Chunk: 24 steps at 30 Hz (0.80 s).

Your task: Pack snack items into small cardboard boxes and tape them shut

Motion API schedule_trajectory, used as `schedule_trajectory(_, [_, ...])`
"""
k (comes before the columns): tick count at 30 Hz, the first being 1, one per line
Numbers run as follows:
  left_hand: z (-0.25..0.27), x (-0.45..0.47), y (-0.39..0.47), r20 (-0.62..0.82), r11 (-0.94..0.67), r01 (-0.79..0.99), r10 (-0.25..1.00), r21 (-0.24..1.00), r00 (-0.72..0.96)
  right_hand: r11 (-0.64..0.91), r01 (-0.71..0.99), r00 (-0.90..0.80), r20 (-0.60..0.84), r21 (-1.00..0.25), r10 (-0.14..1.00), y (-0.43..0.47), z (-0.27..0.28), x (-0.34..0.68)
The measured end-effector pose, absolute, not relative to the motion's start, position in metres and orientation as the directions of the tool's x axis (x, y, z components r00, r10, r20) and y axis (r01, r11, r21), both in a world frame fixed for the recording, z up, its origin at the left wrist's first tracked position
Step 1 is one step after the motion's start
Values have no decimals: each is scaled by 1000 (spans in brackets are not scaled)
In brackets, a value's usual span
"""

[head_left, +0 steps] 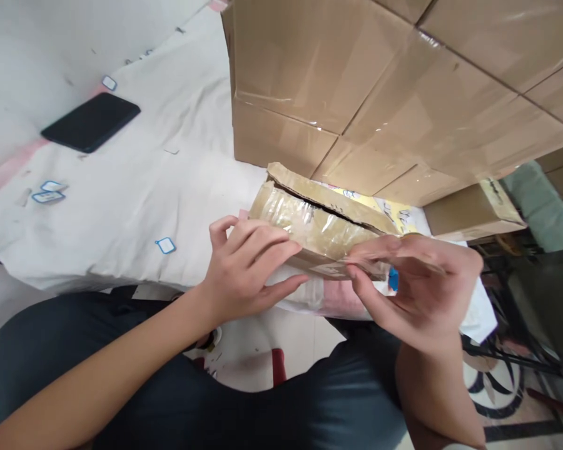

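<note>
A small cardboard box (309,222) covered in shiny clear tape lies in front of me, with a dark gap under its raised back flap (333,199). My left hand (251,265) lies against the box's front left edge, fingers stretched out and thumb apart. At the front right corner, my right hand (417,281) has thumb and forefinger brought together in a pinch. A see-through strip that looks like clear tape (373,256) runs between these fingers and the box. The exact grip is partly blurred.
Large taped cardboard boxes (319,56) stand right behind the small box. Another carton (473,209) is at the right. A black phone-like slab (91,122) and several blue-edged labels (166,245) lie on the white cloth (187,187). A dark metal frame (539,300) stands right.
</note>
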<state>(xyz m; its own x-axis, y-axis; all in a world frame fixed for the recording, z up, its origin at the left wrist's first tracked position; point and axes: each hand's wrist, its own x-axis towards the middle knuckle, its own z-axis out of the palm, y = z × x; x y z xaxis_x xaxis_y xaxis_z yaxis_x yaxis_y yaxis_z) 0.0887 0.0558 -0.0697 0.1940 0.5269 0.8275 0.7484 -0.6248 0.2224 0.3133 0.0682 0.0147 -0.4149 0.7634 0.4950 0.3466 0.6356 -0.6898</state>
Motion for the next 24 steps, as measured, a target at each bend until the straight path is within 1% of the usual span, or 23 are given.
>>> schedule_trajectory(3, [-72, 89, 52, 813, -597, 766, 554, 239, 179, 697, 376, -431, 550, -611, 715, 67, 12, 310])
schedule_trajectory(8, [-75, 90, 50, 814, -587, 777, 553, 228, 178, 726, 443, -459, 562, -526, 688, 67, 8, 306])
schedule_trajectory(14, [-76, 91, 52, 818, -575, 786, 551, 228, 167, 809, 344, -412, 698, -476, 586, 71, 0, 306])
schedule_trajectory(19, [-79, 99, 51, 812, -554, 784, 572, 281, 113, 809, 381, -445, 678, -448, 585, 72, -2, 306])
schedule_trajectory(24, [-88, 112, 49, 817, -499, 799, 577, 336, 17, 845, 369, -468, 708, -386, 528, 73, -2, 306])
